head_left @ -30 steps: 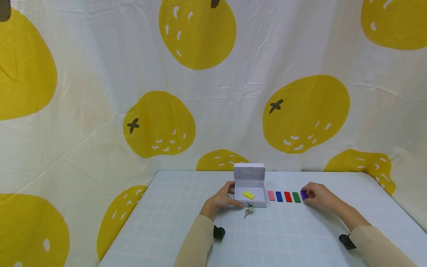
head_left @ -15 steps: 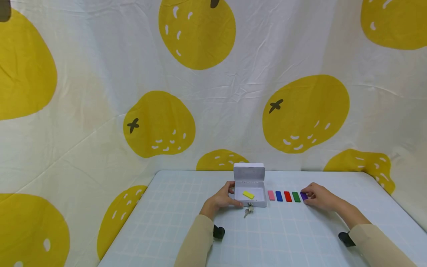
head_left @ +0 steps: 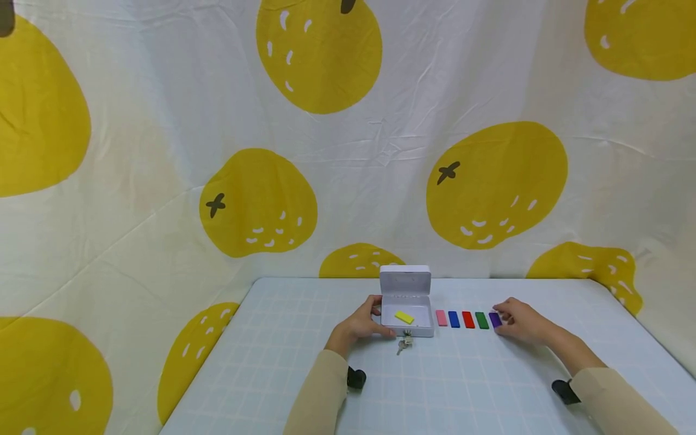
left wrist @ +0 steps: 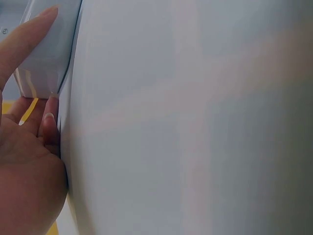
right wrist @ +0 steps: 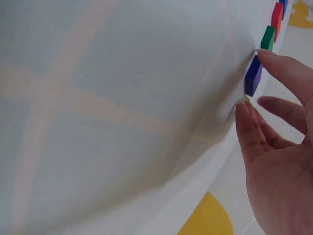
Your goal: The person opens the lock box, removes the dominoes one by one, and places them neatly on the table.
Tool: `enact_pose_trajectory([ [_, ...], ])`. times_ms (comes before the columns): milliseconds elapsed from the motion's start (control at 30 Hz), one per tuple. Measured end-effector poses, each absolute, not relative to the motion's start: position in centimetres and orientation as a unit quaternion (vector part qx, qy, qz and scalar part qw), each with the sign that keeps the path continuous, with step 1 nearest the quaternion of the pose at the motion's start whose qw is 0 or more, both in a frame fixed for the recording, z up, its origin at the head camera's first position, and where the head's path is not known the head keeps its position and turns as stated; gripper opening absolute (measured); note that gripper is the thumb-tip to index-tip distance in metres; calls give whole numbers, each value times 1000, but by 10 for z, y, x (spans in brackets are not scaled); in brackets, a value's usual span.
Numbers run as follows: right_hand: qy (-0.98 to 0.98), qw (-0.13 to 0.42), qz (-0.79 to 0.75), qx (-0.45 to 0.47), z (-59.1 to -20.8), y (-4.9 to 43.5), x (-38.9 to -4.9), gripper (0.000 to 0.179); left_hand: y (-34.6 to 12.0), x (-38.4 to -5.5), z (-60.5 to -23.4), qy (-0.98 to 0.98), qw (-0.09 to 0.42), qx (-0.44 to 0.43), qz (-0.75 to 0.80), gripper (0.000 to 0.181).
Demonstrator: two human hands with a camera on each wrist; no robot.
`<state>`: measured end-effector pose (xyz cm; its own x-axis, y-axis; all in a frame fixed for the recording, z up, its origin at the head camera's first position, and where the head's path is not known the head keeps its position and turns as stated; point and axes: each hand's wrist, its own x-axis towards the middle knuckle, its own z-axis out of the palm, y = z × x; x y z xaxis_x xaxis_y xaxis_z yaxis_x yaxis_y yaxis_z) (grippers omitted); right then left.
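Note:
My left hand [head_left: 359,322] grips the left end of a small white metal cash box [head_left: 424,331], its thumb on the front wall and its fingers at the side. The lid stands up, and a yellow domino [head_left: 404,317] lies inside. At the right end of a row, a purple domino [head_left: 495,320] lies flat on the table. My right hand [head_left: 522,322] surrounds it with loosely bent fingers. In the right wrist view the thumb is at one end of the purple domino [right wrist: 253,77], and a small gap separates the other fingertips from its opposite end.
Pink [head_left: 441,318], blue [head_left: 454,319], red [head_left: 468,319] and green [head_left: 481,320] dominoes line up between the box and my right hand. Keys [head_left: 404,344] hang at the box's front lock. A fruit-print curtain [head_left: 348,181] closes off the table's far edge.
My right fingers have loosened and spread from the purple domino, which now lies flat beside the green one. The left hand and the box keep their places.

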<state>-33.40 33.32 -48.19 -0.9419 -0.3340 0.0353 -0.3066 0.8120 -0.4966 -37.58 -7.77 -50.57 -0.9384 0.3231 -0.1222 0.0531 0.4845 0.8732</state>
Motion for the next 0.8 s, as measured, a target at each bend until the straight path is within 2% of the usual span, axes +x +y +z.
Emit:
enact_pose_trajectory([
  [200, 959, 27, -238, -153, -474, 334, -327, 59, -79, -377, -507, 852, 136, 111, 493, 93],
  [800, 958, 9, -241, -156, -456, 332, -311, 61, -78, -376, -507, 848, 138, 105, 500, 93],
])
